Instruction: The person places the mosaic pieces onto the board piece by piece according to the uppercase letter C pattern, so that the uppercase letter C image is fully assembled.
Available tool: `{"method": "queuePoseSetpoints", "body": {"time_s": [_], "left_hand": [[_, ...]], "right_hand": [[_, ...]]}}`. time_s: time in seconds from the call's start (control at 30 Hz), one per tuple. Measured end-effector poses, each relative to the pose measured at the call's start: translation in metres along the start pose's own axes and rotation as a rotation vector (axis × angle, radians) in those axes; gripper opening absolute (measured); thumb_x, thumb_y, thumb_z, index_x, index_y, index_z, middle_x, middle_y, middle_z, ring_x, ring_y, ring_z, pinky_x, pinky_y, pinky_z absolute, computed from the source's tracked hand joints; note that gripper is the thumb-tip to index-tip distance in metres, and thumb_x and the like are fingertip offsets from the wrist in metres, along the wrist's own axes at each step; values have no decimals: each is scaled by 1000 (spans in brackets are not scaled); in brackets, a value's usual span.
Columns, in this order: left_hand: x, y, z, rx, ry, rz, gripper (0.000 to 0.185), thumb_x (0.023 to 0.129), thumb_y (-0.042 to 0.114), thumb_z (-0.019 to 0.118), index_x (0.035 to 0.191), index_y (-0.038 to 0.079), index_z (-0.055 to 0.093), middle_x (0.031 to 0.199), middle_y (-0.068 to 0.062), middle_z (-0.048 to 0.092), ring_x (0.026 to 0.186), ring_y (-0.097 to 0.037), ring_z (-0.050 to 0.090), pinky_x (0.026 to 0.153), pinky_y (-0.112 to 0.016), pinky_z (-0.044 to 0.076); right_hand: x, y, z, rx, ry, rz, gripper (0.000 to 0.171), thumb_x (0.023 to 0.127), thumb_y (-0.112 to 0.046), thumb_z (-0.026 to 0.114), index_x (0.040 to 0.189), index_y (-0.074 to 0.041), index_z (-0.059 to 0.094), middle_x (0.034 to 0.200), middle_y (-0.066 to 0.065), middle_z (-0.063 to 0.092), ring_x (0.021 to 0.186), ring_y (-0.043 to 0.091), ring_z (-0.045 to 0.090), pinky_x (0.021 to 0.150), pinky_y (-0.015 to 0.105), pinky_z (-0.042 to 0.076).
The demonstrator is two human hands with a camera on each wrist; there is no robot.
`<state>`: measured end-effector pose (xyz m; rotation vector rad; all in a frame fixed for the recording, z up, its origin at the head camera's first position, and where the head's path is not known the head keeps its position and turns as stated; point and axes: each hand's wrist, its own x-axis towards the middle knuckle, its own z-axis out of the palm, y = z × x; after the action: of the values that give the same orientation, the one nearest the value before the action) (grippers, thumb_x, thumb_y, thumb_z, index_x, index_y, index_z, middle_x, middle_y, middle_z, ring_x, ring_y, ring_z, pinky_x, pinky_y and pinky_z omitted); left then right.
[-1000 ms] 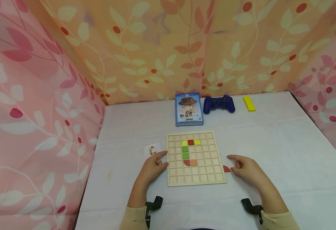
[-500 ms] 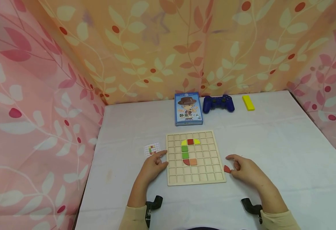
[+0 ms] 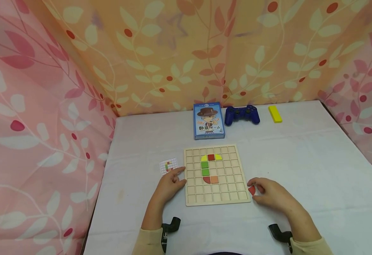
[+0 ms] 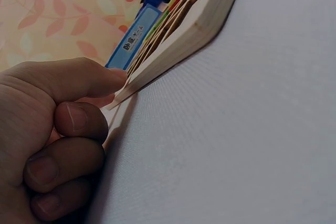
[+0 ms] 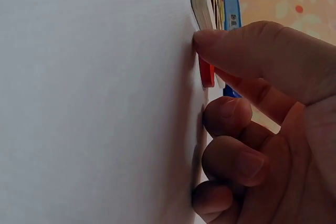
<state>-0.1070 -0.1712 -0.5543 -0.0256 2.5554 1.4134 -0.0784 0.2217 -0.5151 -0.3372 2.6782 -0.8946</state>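
A square wooden grid board lies on the white cloth, several coloured tiles set in a C shape in its cells. My left hand is at its left edge, index finger extended and thumb tip against the rim; the left wrist view shows the other fingers curled. Just off the board's right side, a red quarter-circle tile sits between the thumb and index finger of my right hand. In the right wrist view the thumb partly hides this red tile, low by the cloth.
A small pattern card lies left of the board, partly under my left hand. Behind the board stand a blue game box, a blue game controller and a yellow block. Floral curtains bound the table's back and sides.
The red tile has turned and shifted slightly right. My right index finger has come down toward it, with thumb and finger now either side of it. My left hand and the board stay put.
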Motion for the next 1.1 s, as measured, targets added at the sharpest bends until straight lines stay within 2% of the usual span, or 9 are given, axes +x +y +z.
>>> {"method": "queuePoseSetpoints", "body": {"time_s": [0.27,0.47,0.7,0.9,1.1], "left_hand": [[0,0,0,-2,5,0,49,92,24,77,140,21,65,55,5,46,48,-11,39,47,-27,31],[0,-1,1,-8,3,1,49,92,23,77,140,20,65,54,5,46,47,-11,39,46,-27,31],[-1,-1,1,-14,1,2,49,93,23,77,140,19,65,54,5,45,47,-10,38,46,-26,30],[-1,-1,1,-19,0,3,49,92,23,77,140,19,65,54,5,45,47,-11,39,46,-26,31],[0,-2,2,-11,1,4,50,92,22,77,140,19,65,54,5,45,47,-10,39,46,-26,30]], "right_hand": [[0,-1,6,-15,52,-41,23,78,-11,83,95,-19,69,72,-6,45,67,8,42,63,28,34],[-2,-1,5,5,38,-39,27,78,-10,83,101,-16,71,74,-5,46,68,8,42,64,29,35],[-4,2,-2,46,-31,-51,37,75,-1,73,109,-15,70,78,-3,49,69,7,44,65,28,36],[-3,4,-1,51,-6,-55,29,80,-1,76,103,-18,72,75,-5,49,67,5,43,63,26,37],[0,3,2,25,15,-52,30,76,-3,77,101,-19,71,73,-5,46,65,7,42,61,28,35]]}}
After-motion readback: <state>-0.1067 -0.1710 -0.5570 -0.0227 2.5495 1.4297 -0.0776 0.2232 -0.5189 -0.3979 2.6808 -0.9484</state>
